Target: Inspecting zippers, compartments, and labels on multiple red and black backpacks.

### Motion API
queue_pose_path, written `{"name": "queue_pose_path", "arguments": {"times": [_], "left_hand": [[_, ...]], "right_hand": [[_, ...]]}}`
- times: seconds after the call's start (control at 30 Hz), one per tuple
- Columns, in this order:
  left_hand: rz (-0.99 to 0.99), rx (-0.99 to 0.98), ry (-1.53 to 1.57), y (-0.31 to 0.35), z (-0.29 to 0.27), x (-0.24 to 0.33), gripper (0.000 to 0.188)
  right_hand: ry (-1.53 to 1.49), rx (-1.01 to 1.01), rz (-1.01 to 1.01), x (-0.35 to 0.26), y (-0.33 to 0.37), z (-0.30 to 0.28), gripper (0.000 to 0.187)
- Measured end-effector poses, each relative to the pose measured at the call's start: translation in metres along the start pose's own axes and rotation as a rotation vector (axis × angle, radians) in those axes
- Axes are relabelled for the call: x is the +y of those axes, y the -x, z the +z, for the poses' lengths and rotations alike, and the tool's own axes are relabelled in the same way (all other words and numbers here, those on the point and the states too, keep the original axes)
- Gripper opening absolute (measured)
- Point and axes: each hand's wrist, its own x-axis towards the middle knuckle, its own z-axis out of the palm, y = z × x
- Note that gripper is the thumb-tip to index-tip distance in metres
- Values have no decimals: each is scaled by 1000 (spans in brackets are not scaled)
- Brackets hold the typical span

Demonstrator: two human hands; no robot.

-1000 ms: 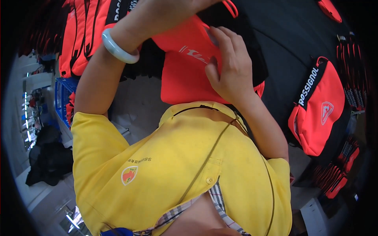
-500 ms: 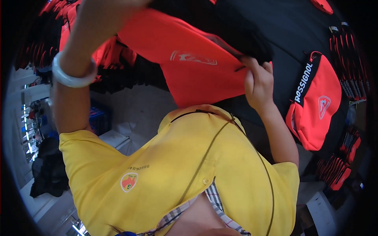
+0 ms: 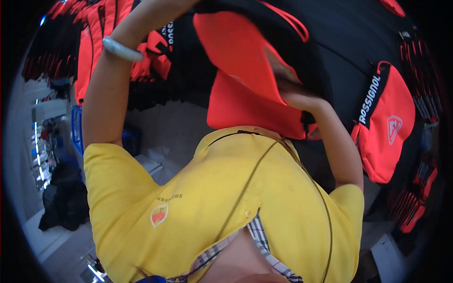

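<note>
The left hand [image 3: 181, 4] is mostly cut off by the top edge; its grip cannot be told. The fingers of the right hand [image 3: 298, 97] are hidden inside the opening of a red-and-black bag [image 3: 257, 101]; whether they are spread, together or clamped on fabric cannot be told. The bag's logo is barely made out, its far end lost in dark cloth. Counted: two hands, one bag being handled, one finished-looking red bag [image 3: 394, 125] at right, one pale bracelet [image 3: 122, 49]; stacked red-black pieces [image 3: 417, 78] at the right rim are too blurred to count. The handled bag is held in front of the yellow shirt [image 3: 188, 188], mostly left of the right hand, below the left.
</note>
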Motion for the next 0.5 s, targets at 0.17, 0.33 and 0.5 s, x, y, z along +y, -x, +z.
{"name": "queue_pose_path", "arguments": {"times": [0.17,0.33,0.5], "left_hand": [[55,63,131,46,25,-143,22],[96,231,207,38,96,11,17],[168,119,12,83,113,21,14]], "right_hand": [[-212,60,-22,-25,66,-43,31],[352,864,-626,-127,58,-47,40],[695,459,-547,-87,60,21,46]]}}
